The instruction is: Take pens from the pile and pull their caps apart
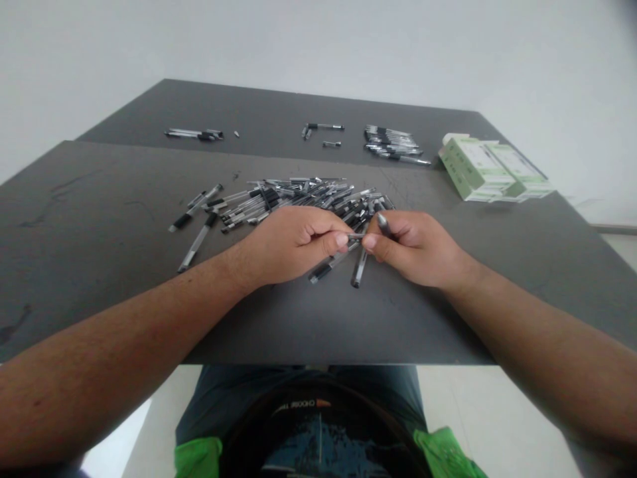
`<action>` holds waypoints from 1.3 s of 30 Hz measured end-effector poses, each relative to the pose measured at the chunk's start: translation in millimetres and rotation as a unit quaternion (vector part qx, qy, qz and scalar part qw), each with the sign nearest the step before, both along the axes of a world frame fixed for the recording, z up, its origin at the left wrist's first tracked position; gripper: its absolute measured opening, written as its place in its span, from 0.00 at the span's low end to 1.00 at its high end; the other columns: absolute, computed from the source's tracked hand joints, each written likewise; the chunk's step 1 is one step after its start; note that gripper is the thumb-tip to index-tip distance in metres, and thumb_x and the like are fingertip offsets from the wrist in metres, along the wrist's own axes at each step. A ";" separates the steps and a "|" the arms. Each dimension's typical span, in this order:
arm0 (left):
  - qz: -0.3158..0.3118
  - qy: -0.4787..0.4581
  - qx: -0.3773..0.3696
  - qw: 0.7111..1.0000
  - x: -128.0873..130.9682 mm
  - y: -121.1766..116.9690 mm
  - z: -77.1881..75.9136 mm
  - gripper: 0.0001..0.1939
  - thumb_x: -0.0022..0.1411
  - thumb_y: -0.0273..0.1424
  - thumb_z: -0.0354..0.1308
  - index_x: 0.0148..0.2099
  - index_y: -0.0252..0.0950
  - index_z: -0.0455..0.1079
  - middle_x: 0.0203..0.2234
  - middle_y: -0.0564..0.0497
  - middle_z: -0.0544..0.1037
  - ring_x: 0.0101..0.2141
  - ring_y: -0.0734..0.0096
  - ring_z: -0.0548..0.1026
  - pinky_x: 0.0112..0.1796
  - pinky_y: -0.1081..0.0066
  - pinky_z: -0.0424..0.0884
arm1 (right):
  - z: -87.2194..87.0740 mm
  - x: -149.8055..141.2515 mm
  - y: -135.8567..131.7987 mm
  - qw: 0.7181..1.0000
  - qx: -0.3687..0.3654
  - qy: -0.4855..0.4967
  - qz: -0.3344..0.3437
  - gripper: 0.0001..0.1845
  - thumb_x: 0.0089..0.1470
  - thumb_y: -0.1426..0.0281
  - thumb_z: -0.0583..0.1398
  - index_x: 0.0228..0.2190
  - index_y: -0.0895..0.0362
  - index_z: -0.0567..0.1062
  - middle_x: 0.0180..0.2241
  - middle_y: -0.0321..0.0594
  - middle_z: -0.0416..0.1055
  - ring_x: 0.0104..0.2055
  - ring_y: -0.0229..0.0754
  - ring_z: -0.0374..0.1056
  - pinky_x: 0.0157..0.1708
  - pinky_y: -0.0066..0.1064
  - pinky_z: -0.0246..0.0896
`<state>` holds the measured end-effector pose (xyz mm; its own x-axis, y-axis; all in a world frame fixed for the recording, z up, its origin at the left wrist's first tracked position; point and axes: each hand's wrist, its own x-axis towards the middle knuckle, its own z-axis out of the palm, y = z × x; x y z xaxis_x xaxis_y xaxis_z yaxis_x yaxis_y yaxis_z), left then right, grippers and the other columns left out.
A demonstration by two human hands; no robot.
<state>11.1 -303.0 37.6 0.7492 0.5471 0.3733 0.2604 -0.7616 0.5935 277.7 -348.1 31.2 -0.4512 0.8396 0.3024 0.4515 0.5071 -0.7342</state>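
While both forearms reached in over the grey table [328,332], the left hand [293,244] and the right hand [415,247] met just in front of a heap of gel pens [303,196]. The left thumb and forefinger were pinched on one end of a slim pen part [355,236], the other fingers curled in. The right thumb and forefinger closed on its other end, and a grey pointed pen piece [383,223] stuck up from the same curled hand; how much of it lay inside the fist could not be told.

Below the fingers, a clear-barrelled pen [360,267] and a black-gripped pen [326,267] lay at the heap's near edge. Left of the heap, a loose pen [197,244] slanted across the tabletop. On the far table [269,109] lay a small group of pens [192,134] at left, a single pen [326,126] near some short caps [332,144], and a neat row of pens [393,143] just beside green-and-white cartons [480,166].
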 end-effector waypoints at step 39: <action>0.111 0.044 0.050 0.992 3.8 -8.8 2.0 0.12 0.77 0.36 0.62 0.53 0.44 0.87 0.44 0.50 0.92 0.46 0.61 0.88 0.47 0.66 0.79 | -0.6 -5.8 -4.3 0.992 0.113 -0.053 0.023 0.10 0.74 0.61 0.64 0.41 0.53 0.80 0.35 0.38 0.83 0.36 0.42 0.77 0.38 0.33 0.67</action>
